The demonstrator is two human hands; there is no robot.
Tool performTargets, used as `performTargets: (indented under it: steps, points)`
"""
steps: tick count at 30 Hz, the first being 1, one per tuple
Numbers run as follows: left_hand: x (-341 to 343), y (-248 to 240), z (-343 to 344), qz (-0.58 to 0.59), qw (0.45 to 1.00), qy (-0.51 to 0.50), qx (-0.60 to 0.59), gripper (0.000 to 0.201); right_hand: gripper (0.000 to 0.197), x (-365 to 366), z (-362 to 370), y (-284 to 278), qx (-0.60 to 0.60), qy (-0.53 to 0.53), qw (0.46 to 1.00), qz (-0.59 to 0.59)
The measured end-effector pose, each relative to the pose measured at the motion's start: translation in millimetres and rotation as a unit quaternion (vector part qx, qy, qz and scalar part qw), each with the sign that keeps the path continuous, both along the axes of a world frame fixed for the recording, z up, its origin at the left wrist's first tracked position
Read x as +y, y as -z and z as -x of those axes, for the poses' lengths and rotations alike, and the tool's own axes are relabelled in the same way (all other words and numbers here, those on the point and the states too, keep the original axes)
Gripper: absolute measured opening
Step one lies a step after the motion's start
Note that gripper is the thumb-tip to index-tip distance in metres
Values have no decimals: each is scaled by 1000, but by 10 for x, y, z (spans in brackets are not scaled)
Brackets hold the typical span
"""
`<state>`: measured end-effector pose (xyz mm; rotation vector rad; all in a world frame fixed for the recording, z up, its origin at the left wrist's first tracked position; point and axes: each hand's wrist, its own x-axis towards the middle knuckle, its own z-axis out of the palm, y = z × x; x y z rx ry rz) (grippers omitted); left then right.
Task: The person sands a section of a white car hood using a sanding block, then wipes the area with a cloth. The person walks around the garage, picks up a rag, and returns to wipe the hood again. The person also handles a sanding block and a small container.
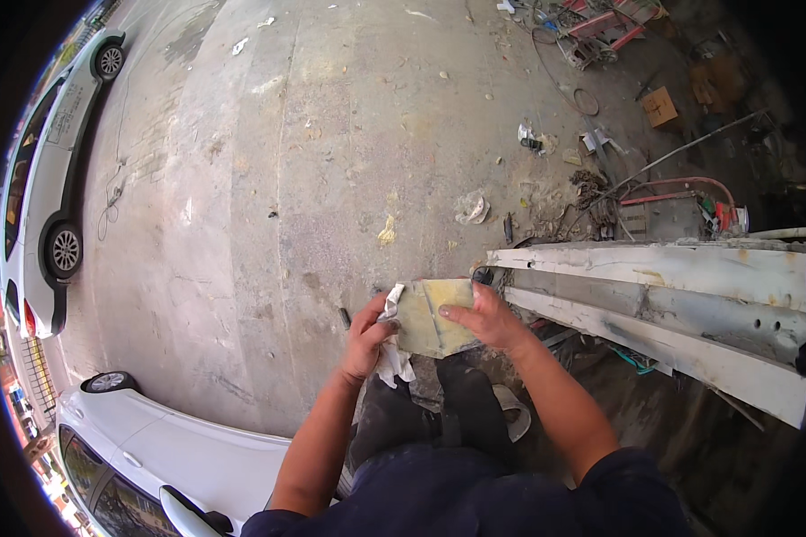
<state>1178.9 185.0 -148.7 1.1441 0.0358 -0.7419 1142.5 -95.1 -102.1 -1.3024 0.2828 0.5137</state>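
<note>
A flat, yellowish-grey board (412, 324) is held out in front of my body, with a dark streak running across it. My right hand (493, 320) grips its right side, thumb on the top face and the other fingers hidden beneath. At the left edge, my left hand (364, 340) is closed round a crumpled white paper or cloth wipe (394, 364), which hangs below and sticks up above the fingers. The wipe touches the board's edge. Whether the left fingers also grip the board cannot be made out.
A white metal beam structure (654, 265) juts in close on my right. White cars stand at the far left (49, 179) and near left (179, 447). Litter such as a crumpled plastic piece (472, 208) dots the concrete floor (331, 134). Clutter and a cardboard box (659, 107) lie far right.
</note>
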Motion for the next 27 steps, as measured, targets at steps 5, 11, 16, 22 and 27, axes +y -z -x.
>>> performTargets:
  steps: [5, 11, 16, 22, 27]
  points:
    - [247, -1236, -431, -83, 993, 72, -39, 31, 40, 463, -239, -1037, -76, -2, 996, 43]
    - [445, -1673, -463, -7, 964, -167, -206, 23, 26, 762, -360, -1646, -199, 289, 934, 61]
    - [350, -1867, -449, -48, 925, -266, -267, 19, 27, 1017, -490, -1721, -239, 189, 937, 173]
    - [381, -2059, -736, 4, 971, -172, -166, 20, 26, 1084, -1141, -1500, -220, 195, 943, 156]
    - [171, -2018, -1420, -241, 888, -96, -379, 32, 29, 852, -1959, -1334, -243, 122, 954, 129]
